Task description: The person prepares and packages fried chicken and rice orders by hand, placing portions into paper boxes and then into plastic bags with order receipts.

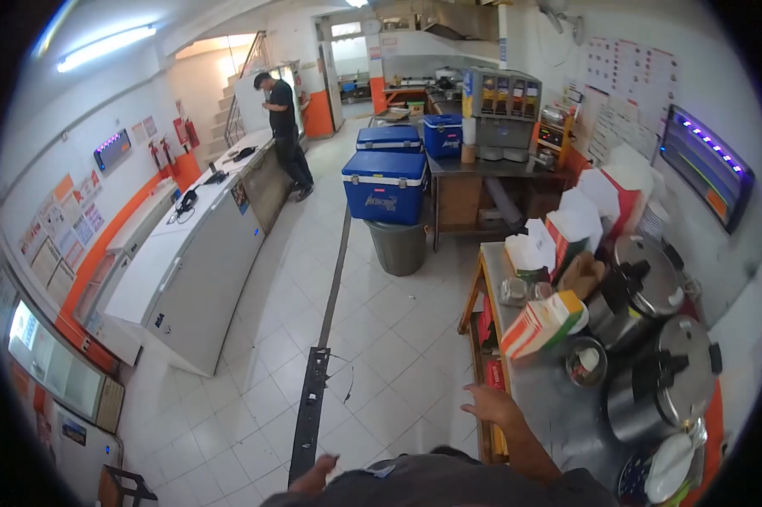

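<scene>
Right hand [495, 407] spread open, nothing in it, near the steel-topped table [535, 406]; left hand [313, 476] low, partly hidden by the dark shirt [440, 483] — can't tell its grip. Striped carton [543, 325] is on the tabletop near the edge — probably light, thin card, easily crushed, best held by its broad sides. Metal bowl [595, 374] just beside it, jars [514, 292] and pressure cooker [630, 401] crowd access.
</scene>
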`<action>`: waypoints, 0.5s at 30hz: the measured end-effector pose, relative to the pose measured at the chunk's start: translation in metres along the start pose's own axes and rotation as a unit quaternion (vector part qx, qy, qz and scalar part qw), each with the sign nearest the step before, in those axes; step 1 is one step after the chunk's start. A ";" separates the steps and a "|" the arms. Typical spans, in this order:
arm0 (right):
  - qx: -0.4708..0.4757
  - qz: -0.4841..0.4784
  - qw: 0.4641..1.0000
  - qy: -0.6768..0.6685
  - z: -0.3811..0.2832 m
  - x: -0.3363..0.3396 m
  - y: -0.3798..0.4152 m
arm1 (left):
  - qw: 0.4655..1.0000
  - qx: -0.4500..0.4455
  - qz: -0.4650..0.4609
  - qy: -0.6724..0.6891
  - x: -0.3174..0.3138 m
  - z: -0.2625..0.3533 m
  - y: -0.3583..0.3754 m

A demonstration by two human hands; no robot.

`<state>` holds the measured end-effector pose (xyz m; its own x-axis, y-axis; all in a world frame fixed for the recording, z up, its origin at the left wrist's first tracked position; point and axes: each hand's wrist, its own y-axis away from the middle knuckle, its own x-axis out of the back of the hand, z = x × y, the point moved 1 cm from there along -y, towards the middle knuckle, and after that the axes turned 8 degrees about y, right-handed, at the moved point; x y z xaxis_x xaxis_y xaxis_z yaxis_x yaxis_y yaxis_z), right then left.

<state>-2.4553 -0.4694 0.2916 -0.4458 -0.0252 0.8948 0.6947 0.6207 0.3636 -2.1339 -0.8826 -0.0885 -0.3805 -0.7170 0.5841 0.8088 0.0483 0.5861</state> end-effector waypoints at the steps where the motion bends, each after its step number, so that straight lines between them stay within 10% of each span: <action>1: -0.026 0.005 0.999 -0.032 0.013 0.001 -0.013 | 0.949 -0.199 0.092 -0.225 0.025 0.010 -0.037; 4: -0.055 -0.018 0.994 -0.096 0.052 -0.010 -0.065 | 0.997 0.003 0.011 0.073 0.125 0.155 -0.163; 8: -0.038 -0.066 0.993 -0.086 0.089 -0.014 -0.161 | 0.970 -0.099 0.096 0.200 0.190 0.246 -0.336; 15: 0.001 0.053 0.998 -0.026 0.103 0.167 -0.346 | 0.942 -0.097 -0.020 0.321 0.313 0.354 -0.401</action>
<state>-2.8286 -0.6078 0.2886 -0.3988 0.0813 0.9134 0.7381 0.6196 0.2671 -2.7360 -0.8803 0.0581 -0.1133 -0.9913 0.0664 0.8896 -0.0715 0.4511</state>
